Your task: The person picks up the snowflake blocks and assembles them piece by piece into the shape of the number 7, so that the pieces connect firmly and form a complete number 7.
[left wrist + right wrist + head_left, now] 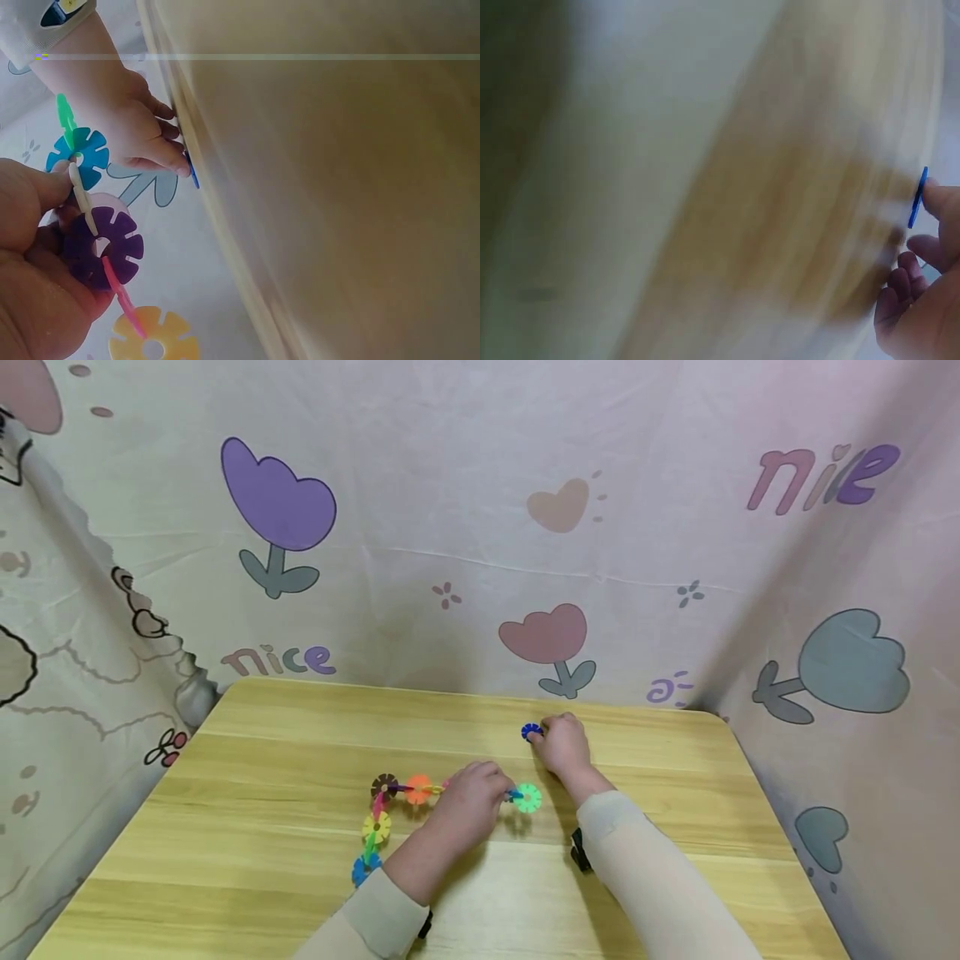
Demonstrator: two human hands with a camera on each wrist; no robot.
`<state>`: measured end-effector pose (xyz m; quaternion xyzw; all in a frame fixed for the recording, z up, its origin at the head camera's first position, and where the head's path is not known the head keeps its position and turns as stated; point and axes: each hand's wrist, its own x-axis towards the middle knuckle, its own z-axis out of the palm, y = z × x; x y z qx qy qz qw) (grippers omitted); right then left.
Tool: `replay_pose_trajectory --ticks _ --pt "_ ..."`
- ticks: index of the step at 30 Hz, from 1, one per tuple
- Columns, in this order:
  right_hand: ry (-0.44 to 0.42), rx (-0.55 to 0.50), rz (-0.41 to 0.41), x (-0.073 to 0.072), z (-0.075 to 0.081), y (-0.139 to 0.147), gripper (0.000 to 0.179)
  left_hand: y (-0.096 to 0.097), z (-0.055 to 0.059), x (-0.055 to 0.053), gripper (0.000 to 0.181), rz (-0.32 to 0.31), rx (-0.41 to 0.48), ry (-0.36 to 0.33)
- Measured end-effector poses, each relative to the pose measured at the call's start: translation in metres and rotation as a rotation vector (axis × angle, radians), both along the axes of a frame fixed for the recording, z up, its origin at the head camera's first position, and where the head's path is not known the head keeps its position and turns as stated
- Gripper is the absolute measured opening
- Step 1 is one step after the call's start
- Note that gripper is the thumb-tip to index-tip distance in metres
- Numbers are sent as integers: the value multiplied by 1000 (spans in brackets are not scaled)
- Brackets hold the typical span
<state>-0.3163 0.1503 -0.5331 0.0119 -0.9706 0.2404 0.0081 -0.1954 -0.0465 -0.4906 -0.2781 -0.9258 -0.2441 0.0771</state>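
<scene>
My left hand (467, 806) grips a chain of interlocking plastic snowflake discs over the middle of the table. In the left wrist view, its thumb and fingers are around a teal disc (91, 159), a white disc (82, 199) and a purple disc (124, 247). A light-green disc (528, 798) ends the chain on the right; leftward it runs past an orange disc (417, 790) to a dark brown disc (385, 787), then bends toward me. Near the table's back edge, my right hand (566, 747) pinches a single dark blue disc (531, 732) at its fingertips.
The chain's near arm has a yellow disc (377, 827) and a blue disc (365, 867), partly hidden by the left sleeve. The wooden table (247, 760) meets a printed curtain (405, 527) at its back and sides.
</scene>
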Motion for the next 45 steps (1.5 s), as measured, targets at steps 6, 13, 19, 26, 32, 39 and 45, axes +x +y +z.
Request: replay_pose_trajectory --ticks 6,13,19,26,32,39,45 --pt "-4 17 6 0 2 0 41 3 0 0 11 -17 10 21" --pt "-36 -28 -14 1 1 2 46 4 -2 0 12 -8 21 23" --pt "-54 -43 -11 3 3 2 46 4 -1 0 12 0 18 6" --pt "-92 -134 -24 1 4 3 46 4 0 0 13 0 15 -6" --pt "-70 -219 -31 6 6 8 38 4 1 0 13 11 17 -22" --pt "-31 -325 -34 15 7 17 20 5 3 1 14 27 17 -48" --pt "-39 -468 -44 23 6 25 17 6 3 4 13 34 19 -65"
